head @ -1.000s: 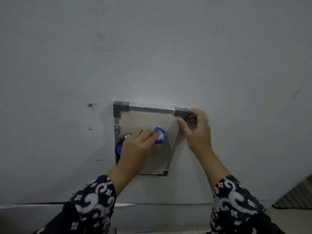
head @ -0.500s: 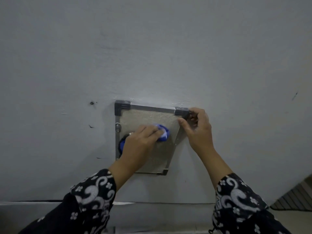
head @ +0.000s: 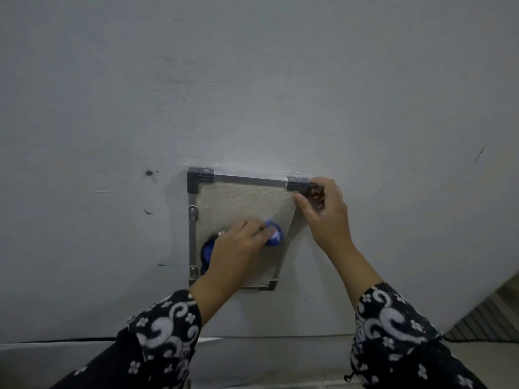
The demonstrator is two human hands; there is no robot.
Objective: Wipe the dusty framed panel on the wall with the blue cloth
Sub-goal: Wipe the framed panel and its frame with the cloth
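The framed panel (head: 247, 204) hangs on the grey wall (head: 252, 80), its right side swung out from the wall so that it seems hinged on the left. The left hand (head: 238, 247) presses the blue cloth (head: 273, 234) flat against the lower middle of the speckled face; the fingers lie fairly straight over the bunched cloth, so this grip is a flat press more than a clench, with blue also showing beside the wrist. The right hand (head: 323, 209) has its fingers curled round the dark top right corner piece, thumb on the frame edge, steadying the panel. To wipe well, I judge, the strokes should overlap and run edge to edge, with even pressure from the palm, while the right hand braces against each push so the panel does not swing. The upper face and corners look untouched and likely need passes; a fresh fold of cloth would help avoid smearing dust.
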